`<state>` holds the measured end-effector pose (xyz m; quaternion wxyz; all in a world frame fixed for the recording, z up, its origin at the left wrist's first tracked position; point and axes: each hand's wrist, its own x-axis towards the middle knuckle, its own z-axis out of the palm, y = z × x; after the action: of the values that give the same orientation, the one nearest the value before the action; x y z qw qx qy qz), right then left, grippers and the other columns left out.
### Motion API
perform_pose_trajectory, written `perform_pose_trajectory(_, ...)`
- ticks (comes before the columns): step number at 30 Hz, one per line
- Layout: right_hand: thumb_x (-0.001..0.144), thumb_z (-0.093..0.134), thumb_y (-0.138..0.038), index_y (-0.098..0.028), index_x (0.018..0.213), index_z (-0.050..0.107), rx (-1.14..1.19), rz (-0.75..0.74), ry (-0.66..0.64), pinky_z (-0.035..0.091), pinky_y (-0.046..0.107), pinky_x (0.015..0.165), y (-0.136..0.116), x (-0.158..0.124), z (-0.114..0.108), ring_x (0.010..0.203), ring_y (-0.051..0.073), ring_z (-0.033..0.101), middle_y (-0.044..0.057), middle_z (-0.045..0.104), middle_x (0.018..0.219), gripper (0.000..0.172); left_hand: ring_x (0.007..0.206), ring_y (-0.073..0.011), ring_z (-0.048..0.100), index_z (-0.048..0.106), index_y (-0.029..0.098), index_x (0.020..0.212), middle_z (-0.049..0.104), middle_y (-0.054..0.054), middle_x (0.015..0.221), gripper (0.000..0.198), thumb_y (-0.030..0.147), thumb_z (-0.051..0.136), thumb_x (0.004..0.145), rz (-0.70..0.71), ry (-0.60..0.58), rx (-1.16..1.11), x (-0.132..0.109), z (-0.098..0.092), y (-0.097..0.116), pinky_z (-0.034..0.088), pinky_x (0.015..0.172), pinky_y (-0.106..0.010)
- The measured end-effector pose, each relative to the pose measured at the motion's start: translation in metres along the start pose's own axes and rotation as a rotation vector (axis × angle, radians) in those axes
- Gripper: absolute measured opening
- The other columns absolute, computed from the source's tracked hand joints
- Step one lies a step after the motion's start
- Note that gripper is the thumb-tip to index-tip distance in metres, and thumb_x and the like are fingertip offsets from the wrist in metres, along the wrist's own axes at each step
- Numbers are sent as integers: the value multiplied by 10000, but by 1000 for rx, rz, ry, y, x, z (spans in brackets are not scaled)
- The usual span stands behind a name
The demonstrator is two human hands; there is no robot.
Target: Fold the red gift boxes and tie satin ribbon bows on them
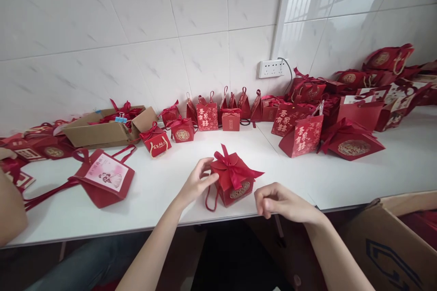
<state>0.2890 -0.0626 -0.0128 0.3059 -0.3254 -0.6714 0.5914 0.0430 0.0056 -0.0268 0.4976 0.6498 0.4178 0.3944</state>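
Observation:
A small red gift box (235, 186) with a red ribbon bow on top and a cord handle stands near the front edge of the white table (160, 191). My left hand (198, 182) touches the box's left side, with its fingers curled against the folded top. My right hand (278, 202) rests on the table just right of the box, apart from it, fingers loosely curled with nothing in them.
Many red gift boxes and bags line the tiled wall, among them a flat bag (104, 177) at left and a bag with gold characters (302, 136). An open cardboard box (105, 129) sits at back left. Another carton (392, 241) stands below the table's right edge. Someone's arm (10, 209) shows at far left.

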Motion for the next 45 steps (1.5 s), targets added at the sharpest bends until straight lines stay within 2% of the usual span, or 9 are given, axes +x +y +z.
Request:
perform_pose_trajectory(5,818,502,-565,-173,662,575,-2,-90,576,410,274,552,9,1,-15,527,123,484,-4,517,570,428,1165,-253,483,489,193,1073,501,-116,1249,326,305,574,779,11,501,236,22,-2,19,376,968,-408)
perform_pose_trajectory(7,822,513,-533,-183,863,619,-88,-70,682,477,312,678,18,10,-15,715,170,584,47,628,801,367,1201,-243,455,500,211,1057,516,-92,1237,274,331,525,813,61,543,266,19,5,26,357,992,-414)
perform_pose_trajectory(10,842,484,-514,-224,1169,530,-132,-46,637,476,375,862,31,26,-9,1071,228,557,95,550,1241,440,1195,-233,459,529,231,1024,549,-64,1187,229,338,510,822,123,450,362,8,17,30,321,1027,-425)
perform_pose_trajectory(13,872,422,-508,-245,1291,418,-116,-45,611,484,367,866,33,34,0,1153,223,515,95,467,1351,494,1177,-211,475,551,237,1039,552,-55,1180,220,296,485,837,214,346,460,2,22,29,323,1035,-401)
perform_pose_trajectory(18,877,407,-525,-196,982,597,-342,37,562,485,311,713,6,20,19,833,201,624,68,672,942,394,1195,-195,462,599,246,1031,528,-45,1218,219,289,476,855,256,142,475,-1,17,28,342,1037,-363)
perform_pose_trajectory(23,875,357,-577,-198,614,515,-392,138,546,419,265,529,-11,13,49,481,148,549,8,583,517,487,1241,-251,393,619,290,1076,489,-36,1262,269,289,543,818,259,45,637,-7,18,36,284,1066,-451)
perform_pose_trajectory(27,854,425,-543,-195,541,472,-301,183,345,430,243,503,-11,33,77,419,130,547,16,603,488,471,1242,-249,359,637,355,1084,455,5,1301,289,296,444,877,203,-12,690,-9,19,44,246,1070,-492)
perform_pose_trajectory(37,873,406,-361,-181,636,531,7,120,420,368,192,394,2,46,86,398,102,482,-30,510,437,323,1229,-242,369,645,382,1076,452,13,1300,292,313,433,889,116,-13,649,-3,19,40,294,1055,-472)
perform_pose_trajectory(45,867,439,-387,-176,594,530,-109,98,463,404,215,481,-1,50,89,402,99,491,-15,549,433,357,1257,-261,351,648,353,1077,455,-15,1291,270,330,511,845,84,23,597,-3,22,39,294,1060,-470)
